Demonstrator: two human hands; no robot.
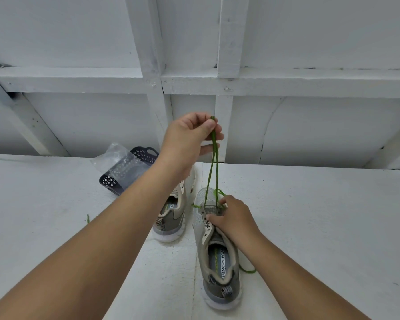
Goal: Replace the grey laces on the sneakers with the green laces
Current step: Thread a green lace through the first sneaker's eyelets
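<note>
Nearest the camera, a grey sneaker [217,255] stood on the white table [321,227], heel toward the viewer, its insole reading "MEMORY FOAM". The right hand [234,218] rested on its tongue and eyelet area, fingers [214,220] curled down and pressing the upper; whether they pinched anything could not be told. A green lace [214,162] passed through the eyelets near the toe, and both its strands rose up taut to the left hand [189,139], which was raised above the table with its thumb and fingers closed on the two strands near their tops. More green lace trailed on the table beside the right side of this sneaker, near the heel. Just to the left and a little farther stood the second sneaker [173,215], partly hidden by the left forearm. Beyond it lay a dark perforated basket [116,181] with a clear plastic bag [112,155] over it, near the white panelled wall [310,123].
</note>
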